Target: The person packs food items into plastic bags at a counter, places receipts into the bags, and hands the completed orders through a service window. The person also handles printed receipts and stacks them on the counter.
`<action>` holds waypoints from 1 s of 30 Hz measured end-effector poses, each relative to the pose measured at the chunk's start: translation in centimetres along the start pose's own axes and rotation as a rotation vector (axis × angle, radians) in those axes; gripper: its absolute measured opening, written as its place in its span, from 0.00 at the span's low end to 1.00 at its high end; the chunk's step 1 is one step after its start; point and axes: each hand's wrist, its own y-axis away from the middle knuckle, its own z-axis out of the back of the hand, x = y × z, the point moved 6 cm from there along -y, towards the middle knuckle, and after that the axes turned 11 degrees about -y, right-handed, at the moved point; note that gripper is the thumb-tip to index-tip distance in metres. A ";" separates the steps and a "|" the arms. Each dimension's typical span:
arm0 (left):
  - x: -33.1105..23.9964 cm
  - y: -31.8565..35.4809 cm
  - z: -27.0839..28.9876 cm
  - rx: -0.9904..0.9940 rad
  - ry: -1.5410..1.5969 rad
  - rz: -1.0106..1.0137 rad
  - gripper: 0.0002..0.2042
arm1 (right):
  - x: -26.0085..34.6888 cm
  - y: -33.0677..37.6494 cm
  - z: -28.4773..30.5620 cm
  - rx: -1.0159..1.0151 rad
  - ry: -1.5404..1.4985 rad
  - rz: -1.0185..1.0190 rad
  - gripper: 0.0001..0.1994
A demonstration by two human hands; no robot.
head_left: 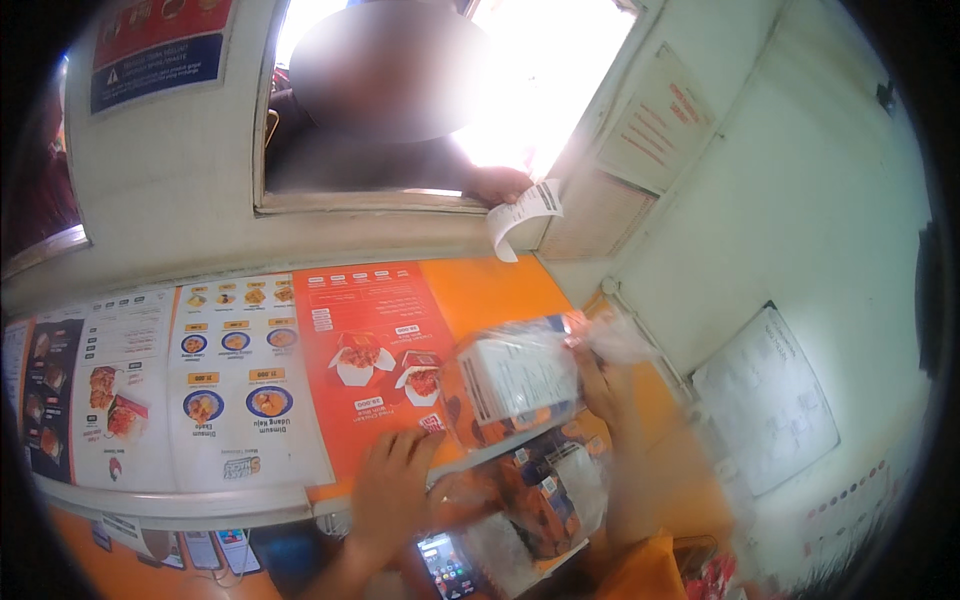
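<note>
My right hand grips the gathered top of a clear plastic bag, whose loose end sticks out past the fingers. Inside is an orange and dark patterned food package with a white printed slip on its face. It is tilted over the counter's near edge. My left hand is beside the package at that edge, fingers extended and holding nothing visible. Below sits a second wrapped package in similar colours. A brownish shape between my left hand and it is too blurred to name.
Menu sheets cover the counter, with an orange strip at right. Beyond the window, a person's hand holds a curling paper receipt. A lit phone and several other phones lie lower. A whiteboard is at right.
</note>
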 end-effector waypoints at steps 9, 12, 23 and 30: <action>-0.5 -0.1 0.0 -0.079 -0.097 -0.055 0.21 | -5.3 1.0 -1.7 -0.027 -0.267 -0.038 0.09; -1.1 -0.6 0.9 -0.019 -0.108 -0.043 0.19 | -4.3 1.2 -1.5 -0.044 -0.088 0.202 0.08; 2.7 21.0 4.2 -0.302 0.180 0.546 0.08 | -7.0 11.6 9.6 -0.441 -0.215 -0.262 0.14; 1.3 34.7 -6.1 -0.054 -0.164 0.731 0.32 | -11.9 23.6 9.0 -0.783 -0.650 -0.732 0.18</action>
